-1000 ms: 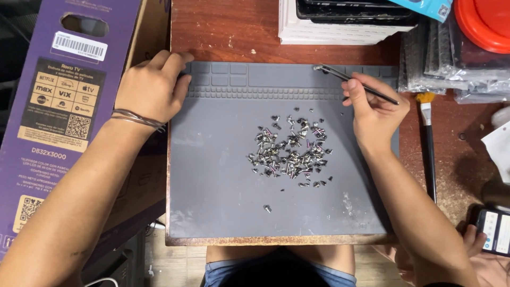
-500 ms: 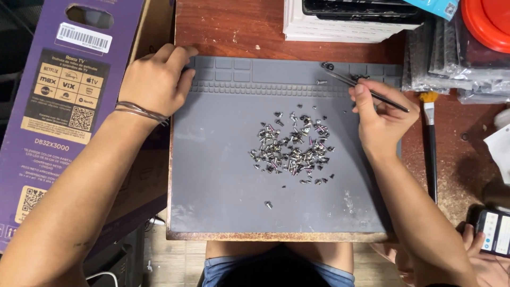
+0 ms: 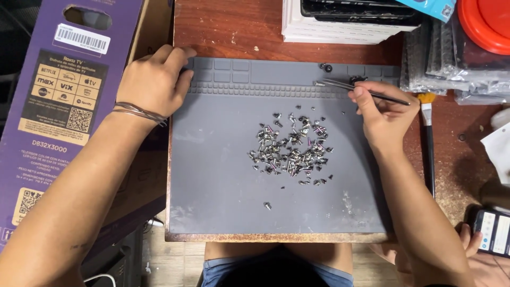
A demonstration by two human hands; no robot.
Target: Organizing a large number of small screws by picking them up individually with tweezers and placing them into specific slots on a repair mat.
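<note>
While the head view is looking down: a grey rubbery work mat is covering the wooden desk.
Right hand: pinching thin dark metal tweezers, tips lying at the mat's upper tray row.
Left hand: resting curled, fingers loosely together, on the mat's upper left corner.
Small silver screws: lying heaped at mid-mat.
Purple cardboard box: lying left of the mat.

Screw pile mid-mat; box left, brush right, phone near-right corner.

Bright, even overhead light; sharp, soft shadows.
</note>
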